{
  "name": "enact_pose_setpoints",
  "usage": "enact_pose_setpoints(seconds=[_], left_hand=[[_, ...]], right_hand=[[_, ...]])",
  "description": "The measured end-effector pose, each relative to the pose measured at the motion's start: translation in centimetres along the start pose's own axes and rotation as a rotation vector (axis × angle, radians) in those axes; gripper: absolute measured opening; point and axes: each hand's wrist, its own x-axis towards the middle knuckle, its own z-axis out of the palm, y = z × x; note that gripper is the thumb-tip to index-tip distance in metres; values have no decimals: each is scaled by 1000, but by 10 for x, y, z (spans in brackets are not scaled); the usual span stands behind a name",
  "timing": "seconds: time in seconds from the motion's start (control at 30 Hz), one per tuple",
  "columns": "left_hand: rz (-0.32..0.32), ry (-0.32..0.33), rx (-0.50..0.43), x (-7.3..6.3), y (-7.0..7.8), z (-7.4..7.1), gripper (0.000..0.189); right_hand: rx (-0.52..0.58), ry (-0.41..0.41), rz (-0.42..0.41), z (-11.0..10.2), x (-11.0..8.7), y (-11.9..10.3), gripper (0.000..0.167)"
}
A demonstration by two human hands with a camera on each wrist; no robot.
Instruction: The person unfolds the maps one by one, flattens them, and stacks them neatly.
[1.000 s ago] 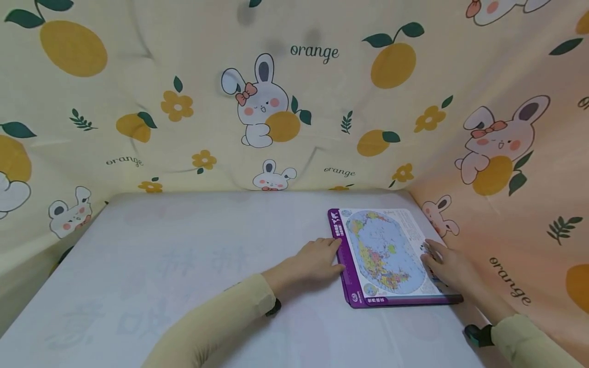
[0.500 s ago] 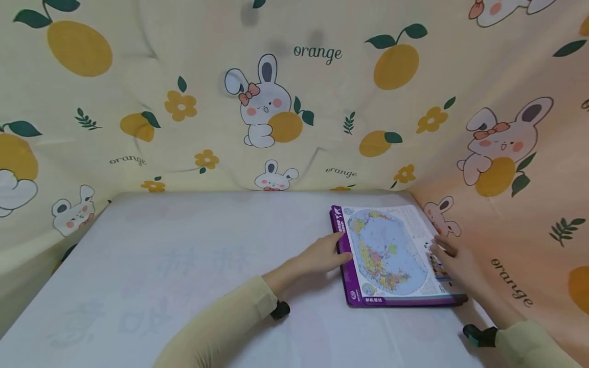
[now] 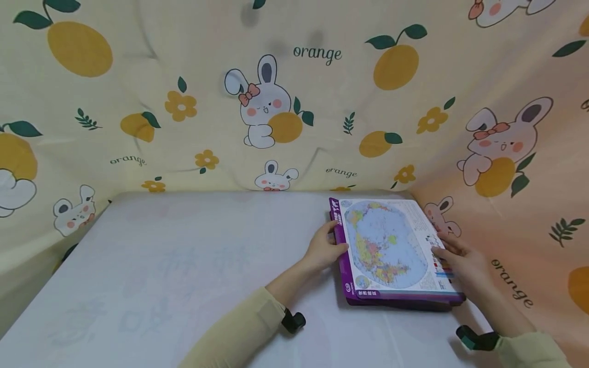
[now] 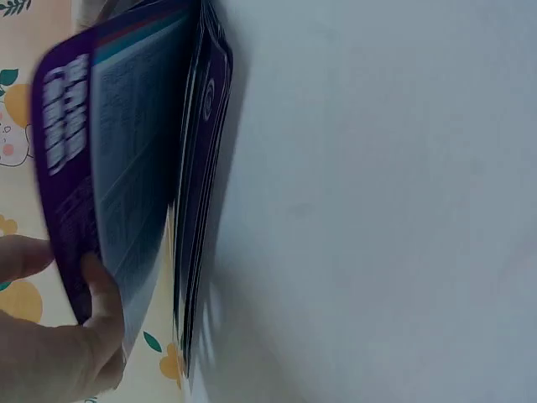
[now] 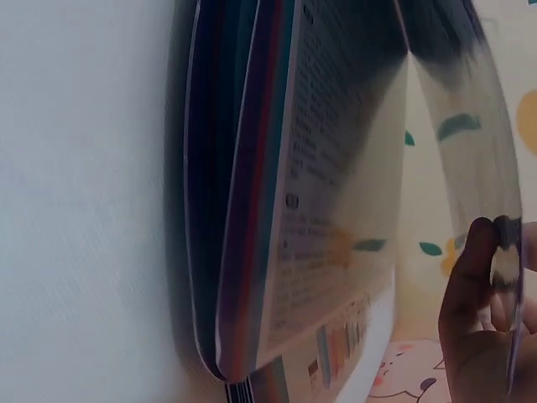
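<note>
A glossy world map sheet (image 3: 386,245) with a purple border lies at the right of the table in the head view. My left hand (image 3: 324,248) pinches its left edge between thumb and fingers. At the opposite edge, my right hand (image 3: 467,266) pinches the sheet too. Beneath it is a stack of similar purple-edged sheets (image 3: 400,305). In the left wrist view the lifted map sheet (image 4: 134,143) tilts away from the stack (image 4: 205,126). The right wrist view shows the shiny raised sheet (image 5: 478,109) in the right fingers, above a sheet with printed text (image 5: 319,185).
A white-covered table (image 3: 184,245) extends to the left and front. A cloth wall (image 3: 193,102) with rabbits and oranges stands behind it, and its right side (image 3: 529,230) comes close to the right hand. Black straps sit at both wrists.
The top map sheet has risen and shifted slightly away from me, separating from the stack. My left hand has moved up with it, and my right hand now pinches its right edge.
</note>
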Motion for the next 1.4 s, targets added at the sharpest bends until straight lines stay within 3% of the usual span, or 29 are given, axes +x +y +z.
enact_pose_setpoints(seconds=[0.1,0.3,0.5,0.67,0.77,1.0,1.27,1.4], left_hand=[[5,20,19,-3,-3,1,79],[29,56,70,-5,-6,-4,86],[41,66,99,-9,-3,-10,89],[51,74,-1,-12,-2,-18,90],[43,76,-80,-13,0,-23,90],[42,74,-148,-18,11,-39,90],[99,43,-198,-29,30,-62,90],[104,37,-204,-36,38,-74,90]], right_hand=[[21,-36,25,2,-2,0,76],[-21,-122,-53,6,-6,6,85],[-41,-95,-91,13,-15,4,83],[-36,-52,-118,15,-20,-2,84],[10,-38,-126,16,-22,-7,85],[123,-12,-108,14,-34,-31,82],[392,-83,-183,6,-51,-60,74],[401,-83,-229,3,-60,-74,72]])
